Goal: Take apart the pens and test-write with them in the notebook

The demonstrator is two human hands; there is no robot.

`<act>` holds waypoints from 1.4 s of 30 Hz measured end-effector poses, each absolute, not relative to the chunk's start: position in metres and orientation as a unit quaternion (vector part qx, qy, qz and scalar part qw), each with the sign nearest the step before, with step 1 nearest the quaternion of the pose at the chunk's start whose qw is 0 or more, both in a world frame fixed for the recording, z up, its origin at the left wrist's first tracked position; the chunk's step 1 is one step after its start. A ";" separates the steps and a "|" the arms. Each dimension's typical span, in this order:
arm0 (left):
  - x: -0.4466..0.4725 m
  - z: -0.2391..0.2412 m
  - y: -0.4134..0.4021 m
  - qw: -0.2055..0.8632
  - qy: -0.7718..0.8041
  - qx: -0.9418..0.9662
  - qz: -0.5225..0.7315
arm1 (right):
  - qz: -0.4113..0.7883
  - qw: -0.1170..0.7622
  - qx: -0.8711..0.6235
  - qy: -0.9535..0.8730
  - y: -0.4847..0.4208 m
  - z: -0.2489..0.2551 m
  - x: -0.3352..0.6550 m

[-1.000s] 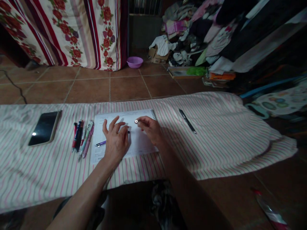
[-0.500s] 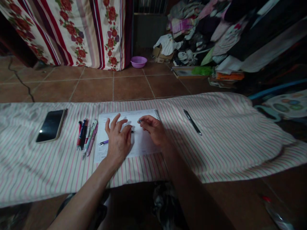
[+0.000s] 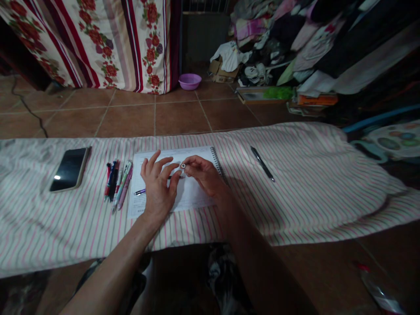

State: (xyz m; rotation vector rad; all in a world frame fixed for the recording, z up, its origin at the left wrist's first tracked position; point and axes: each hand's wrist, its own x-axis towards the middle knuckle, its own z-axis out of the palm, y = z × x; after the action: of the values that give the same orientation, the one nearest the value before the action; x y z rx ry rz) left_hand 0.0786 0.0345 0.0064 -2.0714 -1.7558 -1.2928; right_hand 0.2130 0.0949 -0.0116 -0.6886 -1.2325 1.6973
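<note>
My right hand (image 3: pixel 201 173) pinches a small ring-ended piece (image 3: pixel 183 166), perhaps a pen part, its round end facing me. Close beside it is my left hand (image 3: pixel 159 177), fingers spread, thumb and forefinger tips apart near that end. I cannot tell whether they touch it. Both hands are over a spiral notebook (image 3: pixel 197 197) with a printed page. On its left side lies a purple pen (image 3: pixel 140 192), partly hidden by my left hand. A dark slim piece (image 3: pixel 175 177) shows on the page behind my left fingers.
Several pens (image 3: pixel 118 183) lie bunched left of the notebook, with a phone (image 3: pixel 70 169) further left. A black pen (image 3: pixel 262 164) rests to the right. Striped cloth (image 3: pixel 311 188) covers the surface. Beyond it, a purple basin (image 3: pixel 189 81) stands on the tiled floor.
My right hand has moved left with the small piece, bringing it up to my left thumb and forefinger. The left hand has shifted slightly up and left.
</note>
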 end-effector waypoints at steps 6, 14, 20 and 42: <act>0.080 0.008 0.033 0.062 -0.576 -0.684 -0.443 | 0.694 0.443 -0.268 -0.500 0.093 -0.010 0.211; 0.081 0.009 0.032 0.063 -0.573 -0.686 -0.443 | 0.674 0.443 -0.267 -0.527 0.094 -0.011 0.212; 0.080 0.009 0.032 0.047 -0.573 -0.683 -0.450 | 0.659 0.438 -0.281 -0.542 0.093 -0.009 0.212; 0.083 0.006 0.036 -0.006 -0.567 -0.661 -0.491 | 0.744 0.441 -0.285 -0.413 0.086 -0.006 0.207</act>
State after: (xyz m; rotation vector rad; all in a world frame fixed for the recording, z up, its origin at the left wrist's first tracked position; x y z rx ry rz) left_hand 0.0831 0.0358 0.0062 -2.0837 -1.7885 -1.5489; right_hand 0.2068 0.0863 -0.0061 -0.7085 -1.0245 1.8469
